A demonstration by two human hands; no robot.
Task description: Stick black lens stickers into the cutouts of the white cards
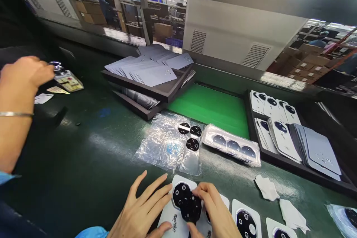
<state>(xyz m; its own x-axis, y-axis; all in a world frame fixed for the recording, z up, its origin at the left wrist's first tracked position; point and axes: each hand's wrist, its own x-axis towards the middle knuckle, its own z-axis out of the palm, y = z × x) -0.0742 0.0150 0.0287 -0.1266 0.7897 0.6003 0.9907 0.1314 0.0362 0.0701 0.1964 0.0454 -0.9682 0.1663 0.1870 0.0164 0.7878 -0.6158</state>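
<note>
A white phone back cover (pixel 173 217) with dark printed lettering lies on the bench in front of me. It has a black camera area with several ringed holes near its top. My left hand (pixel 141 210) rests along the cover's left edge, fingers spread and touching it. Between thumb and fingers, my right hand (pixel 216 208) pinches a black round camera lens cover (pixel 191 208), which overlaps the lower right of the camera area. More white back covers, such as one phone back cover (pixel 247 217), lie to the right, partly hidden by my right hand.
Another person's hand (pixel 26 74) is near a metal-topped bottle (pixel 65 76). Plastic film (pixel 164 141) bears black lens covers; a wrapped stack (pixel 231 145) lies beside it. Trays of panels stand behind (pixel 164 91) and right (pixel 292 167). White wipes (pixel 266 187) lie nearby.
</note>
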